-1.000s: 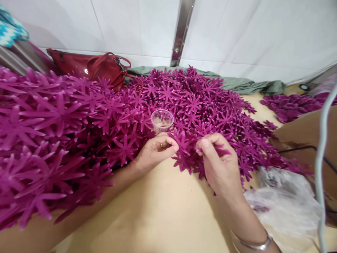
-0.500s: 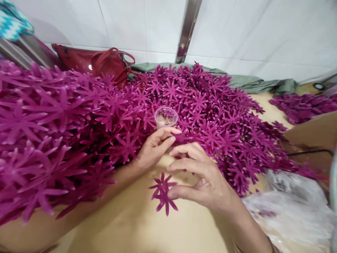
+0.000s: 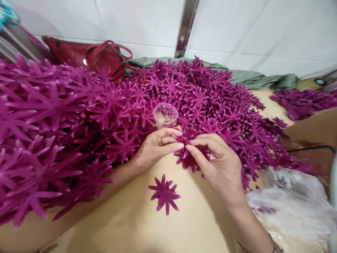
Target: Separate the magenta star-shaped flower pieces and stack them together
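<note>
My left hand [image 3: 160, 144] and my right hand [image 3: 218, 161] meet above the table with a purple artificial flower [image 3: 185, 143] between their fingertips. The right thumb and forefinger pinch its petals. On its other side, my left thumb and forefinger close on the petal edge; the exact contact is partly hidden. Another star-shaped purple flower [image 3: 164, 194] lies flat on the table in front of my hands. Just beyond the left fingers stands a clear plastic cup [image 3: 165, 115], its small contents too unclear to name.
A big heap of purple flowers [image 3: 171, 88] spreads across the back and left. Behind it lie a red handbag [image 3: 76, 52] and green cloth [image 3: 244, 78]. Clear plastic bags [image 3: 292, 211] rest at right, near a cardboard box [image 3: 313, 131]. The tan table surface [image 3: 131, 221] shows in front.
My right hand has moved up and away from the flower lying on the table, and its fingers have closed on a flower at my left fingertips. The left hand has barely moved.
</note>
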A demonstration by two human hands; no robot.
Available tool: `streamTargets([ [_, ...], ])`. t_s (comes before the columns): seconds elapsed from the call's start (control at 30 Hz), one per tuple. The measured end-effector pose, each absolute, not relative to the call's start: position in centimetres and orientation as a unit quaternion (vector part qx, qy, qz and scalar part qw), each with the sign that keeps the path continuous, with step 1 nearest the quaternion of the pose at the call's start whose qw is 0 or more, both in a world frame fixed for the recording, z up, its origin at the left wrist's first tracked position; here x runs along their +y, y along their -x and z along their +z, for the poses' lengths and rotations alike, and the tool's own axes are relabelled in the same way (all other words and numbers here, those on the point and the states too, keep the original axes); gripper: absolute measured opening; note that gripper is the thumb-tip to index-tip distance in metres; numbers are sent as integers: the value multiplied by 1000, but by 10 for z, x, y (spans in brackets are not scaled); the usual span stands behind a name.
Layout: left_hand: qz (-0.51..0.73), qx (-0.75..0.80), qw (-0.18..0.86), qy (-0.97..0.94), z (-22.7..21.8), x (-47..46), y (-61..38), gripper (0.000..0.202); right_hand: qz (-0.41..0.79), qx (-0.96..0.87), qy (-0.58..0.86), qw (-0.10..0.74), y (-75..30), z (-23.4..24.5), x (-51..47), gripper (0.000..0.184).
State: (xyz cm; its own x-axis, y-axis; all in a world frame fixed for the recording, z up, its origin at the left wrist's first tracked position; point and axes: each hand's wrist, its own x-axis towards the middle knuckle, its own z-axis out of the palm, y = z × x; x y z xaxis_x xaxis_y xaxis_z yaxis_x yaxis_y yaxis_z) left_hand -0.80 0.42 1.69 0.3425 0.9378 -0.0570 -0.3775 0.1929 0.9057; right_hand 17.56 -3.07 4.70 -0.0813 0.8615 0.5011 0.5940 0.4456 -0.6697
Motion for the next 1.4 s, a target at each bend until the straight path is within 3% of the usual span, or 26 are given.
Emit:
streamTargets([
  [0.67,471,308,711,-423,15,4,8,35,190,-693,501,483,-171,42,-31,9],
  [0.83,490,332,692,-413,14,6,6,33,312,-591,527,524,-174,40,-29,5],
  [0.97,517,360,662,-406,11,8,3,30,409,-465,486,617,-181,36,-20,14],
  [1.1,521,353,664,-403,12,8,3,30,504,-397,426,639,-184,39,-12,17],
  [1.23,523,356,661,-403,14,7,3,27,511,-405,435,621,-182,45,-11,48],
  [1.4,516,353,680,-382,13,6,3,31,467,-460,468,593,-177,45,-20,24],
])
